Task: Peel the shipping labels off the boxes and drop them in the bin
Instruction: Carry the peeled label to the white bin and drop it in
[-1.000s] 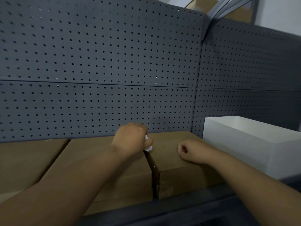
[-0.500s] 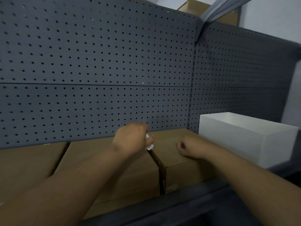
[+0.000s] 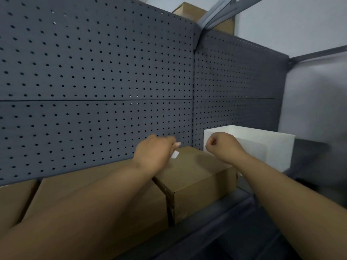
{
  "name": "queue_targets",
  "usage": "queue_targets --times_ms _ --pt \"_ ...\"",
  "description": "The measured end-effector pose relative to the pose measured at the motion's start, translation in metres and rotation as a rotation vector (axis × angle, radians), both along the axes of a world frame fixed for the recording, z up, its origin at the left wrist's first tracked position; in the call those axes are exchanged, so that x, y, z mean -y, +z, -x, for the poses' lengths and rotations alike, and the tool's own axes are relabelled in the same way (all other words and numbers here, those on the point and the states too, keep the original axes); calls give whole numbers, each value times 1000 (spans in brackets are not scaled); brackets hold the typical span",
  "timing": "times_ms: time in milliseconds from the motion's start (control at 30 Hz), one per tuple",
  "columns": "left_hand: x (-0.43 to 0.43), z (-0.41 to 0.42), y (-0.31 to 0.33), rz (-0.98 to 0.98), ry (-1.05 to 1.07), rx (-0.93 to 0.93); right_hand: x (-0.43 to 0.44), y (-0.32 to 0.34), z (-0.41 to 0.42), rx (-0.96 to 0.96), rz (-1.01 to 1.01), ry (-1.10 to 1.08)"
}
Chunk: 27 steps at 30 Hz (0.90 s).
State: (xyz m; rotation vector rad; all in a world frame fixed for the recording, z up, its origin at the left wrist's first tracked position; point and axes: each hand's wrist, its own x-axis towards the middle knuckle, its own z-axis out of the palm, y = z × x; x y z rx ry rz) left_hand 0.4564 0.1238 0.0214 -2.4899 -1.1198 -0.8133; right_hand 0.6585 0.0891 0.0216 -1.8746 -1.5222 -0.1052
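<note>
Left hand (image 3: pixel 154 153): fingers curled, pinching a small white label (image 3: pixel 175 154) that pokes out on the right side. Knuckles up, wrist low over the boxes. Reads as a carry grip, with the scrap held tight so the sticky side doesn't catch anything. The label sits over the far left corner of the right box (image 3: pixel 199 177). Can't tell if it touches the cardboard or hangs just above it.

Right hand (image 3: pixel 220 145): loose fist, nothing visible in it. It hovers over the right box's far edge, in front of the bin (image 3: pixel 272 147). Probably idle.

Bin: white, open-topped, just beside the right box, tucked into the pegboard (image 3: pixel 93 72) corner. Sensible spot, an easy reach from the boxes. Its inside isn't visible from here.

Boxes: three brown ones in a row along the pegboard on the tabletop (image 3: pixel 242 207). There's a narrow dark gap between the mid box (image 3: pixel 84 199) and the right box. The left forearm covers much of the mid box, and the left box (image 3: pixel 13 199) is cut off at the frame edge. No labels on the tops that show.

Judgement: the current step is moving the label to the bin. The left hand has to cross the right box, clear the right hand, and release above the open top. Risk: the adhesive clings to the fingers, so it may need a flick, or the right hand to strip it off.
</note>
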Motion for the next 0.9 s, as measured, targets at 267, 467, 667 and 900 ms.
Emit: queue_targets --times_ms 267,467,667,900 --pt "1 -91 17 85 -53 63 10 20 -59 -35 -66 -117" --pt "-18 -177 26 372 -140 152 6 31 -133 -61 -72 -161" --pt "-44 -259 37 507 -220 200 -5 40 -204 -51 -10 -195" --pt "-66 -330 40 432 -185 117 -23 38 -263 -70 23 -198"
